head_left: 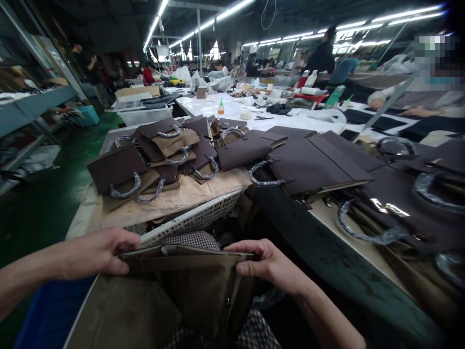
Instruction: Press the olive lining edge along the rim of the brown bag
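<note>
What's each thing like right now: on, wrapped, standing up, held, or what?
Left hand: gripping
Right hand: gripping
Brown fabric: held by its edge
Dark bags: piled, overlapping
Bag handle: wrapped in clear plastic
Orange bottle: upright
Ceiling lights: on

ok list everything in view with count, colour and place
held fabric piece: one, olive-brown, between both hands
bags: many, overlapping, dark brown, ahead and right
wrapped handles: several, shiny grey, on bags
perforated crate: one, white, just beyond the lap
container: one, blue, lower left
bin: one, turquoise, floor at left
small bottle: one, orange, green tip, ahead
strip lights: several, white, ceiling
other people: several, varied clothing, background
checked cloth: one, black-and-white, lap
left hand: one, bare, held piece's left edge
right hand: one, bare, its right edge
</note>
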Tool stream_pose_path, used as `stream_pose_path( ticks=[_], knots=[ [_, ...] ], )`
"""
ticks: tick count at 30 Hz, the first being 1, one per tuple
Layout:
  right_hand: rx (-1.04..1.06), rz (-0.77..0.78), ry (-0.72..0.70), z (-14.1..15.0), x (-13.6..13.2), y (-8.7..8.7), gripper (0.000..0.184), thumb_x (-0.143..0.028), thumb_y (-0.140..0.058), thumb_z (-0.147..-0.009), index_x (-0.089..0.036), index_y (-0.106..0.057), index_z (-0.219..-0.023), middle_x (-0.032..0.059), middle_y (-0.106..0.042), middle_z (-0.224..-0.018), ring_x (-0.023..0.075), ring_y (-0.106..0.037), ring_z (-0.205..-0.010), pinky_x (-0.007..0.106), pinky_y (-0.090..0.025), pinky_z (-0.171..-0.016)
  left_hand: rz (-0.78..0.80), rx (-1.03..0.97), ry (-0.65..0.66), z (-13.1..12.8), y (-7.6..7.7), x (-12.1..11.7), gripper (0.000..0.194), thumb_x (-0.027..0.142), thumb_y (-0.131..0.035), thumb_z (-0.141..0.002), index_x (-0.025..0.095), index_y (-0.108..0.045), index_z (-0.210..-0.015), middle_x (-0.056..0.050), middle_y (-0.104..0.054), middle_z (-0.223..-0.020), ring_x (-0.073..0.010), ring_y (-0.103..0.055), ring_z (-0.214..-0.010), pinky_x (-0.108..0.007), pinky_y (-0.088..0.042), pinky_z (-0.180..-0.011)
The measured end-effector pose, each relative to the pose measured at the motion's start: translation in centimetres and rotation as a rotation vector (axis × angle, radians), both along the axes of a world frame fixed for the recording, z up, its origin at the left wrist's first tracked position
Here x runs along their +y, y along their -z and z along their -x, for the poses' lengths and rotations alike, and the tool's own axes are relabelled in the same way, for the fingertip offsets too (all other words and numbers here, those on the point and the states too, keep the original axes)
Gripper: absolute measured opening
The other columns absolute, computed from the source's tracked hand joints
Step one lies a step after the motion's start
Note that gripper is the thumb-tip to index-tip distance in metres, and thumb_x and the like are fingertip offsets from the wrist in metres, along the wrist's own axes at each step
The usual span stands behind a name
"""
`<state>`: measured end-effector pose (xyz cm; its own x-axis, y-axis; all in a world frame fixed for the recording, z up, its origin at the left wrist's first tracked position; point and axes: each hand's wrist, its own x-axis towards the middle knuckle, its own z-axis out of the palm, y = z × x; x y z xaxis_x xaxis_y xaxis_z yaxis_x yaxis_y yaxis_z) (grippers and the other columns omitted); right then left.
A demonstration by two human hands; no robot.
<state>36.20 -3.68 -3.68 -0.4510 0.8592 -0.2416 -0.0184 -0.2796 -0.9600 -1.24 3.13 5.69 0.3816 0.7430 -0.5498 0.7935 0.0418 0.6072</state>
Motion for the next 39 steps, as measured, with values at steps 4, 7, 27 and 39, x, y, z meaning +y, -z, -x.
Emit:
stream_pose_path(
  ticks=[4,7,27,39],
  knots=[
    [0.074,0.101,0.011,1.8,1.3,3.9,0.044,-0.035,-0.085,-0.067,-0.017,-0.075,-0.106,0.0024,-0.075,-0.091,0.0165,-0.066,-0.077,0.030,-0.053,-0.078,0.172,0.203,0.313,0.3,1.2,1.8,0.033,0.020,-0.065,-0.065,0.022,-0.071,-0.097,-0.001,-0.074,-0.093,-0.0282,-0.069,-0.088,-0.029,-0.052,-0.068],
    [0.116,0.121,0.090,2.3,1.5,5.9,0.039,-0.034,-0.083,-0.070,-0.018,-0.074,-0.105,0.0004,-0.073,-0.090,0.0144,-0.065,-0.077,0.027,-0.051,-0.076,-0.141,0.251,0.410,-0.9,2.8,2.1,0.069,0.011,-0.061,-0.061,0.027,-0.058,-0.128,-0.005,-0.060,-0.134,-0.0324,-0.058,-0.120,-0.040,-0.049,-0.097],
    [0.071,0.064,0.234,1.3,-1.0,6.5,0.037,-0.044,-0.067,-0.087,-0.023,-0.073,-0.117,0.0015,-0.075,-0.102,0.0171,-0.067,-0.089,0.029,-0.051,-0.084,-0.181,-0.151,0.489,-9.3,7.1,5.3,0.031,0.043,-0.058,-0.093,0.021,-0.059,-0.072,0.001,-0.061,-0.120,-0.0202,-0.058,-0.110,-0.029,-0.039,-0.096],
    [0.026,0.054,0.279,1.2,-0.9,7.4,0.039,-0.044,-0.070,-0.085,-0.023,-0.073,-0.117,0.0018,-0.076,-0.103,0.0203,-0.069,-0.092,0.030,-0.052,-0.084,-0.243,-0.039,0.478,-9.8,8.9,6.1,0.033,0.041,-0.057,-0.091,0.020,-0.059,-0.065,0.000,-0.062,-0.122,-0.0210,-0.062,-0.100,-0.031,-0.045,-0.086]
  ],
)
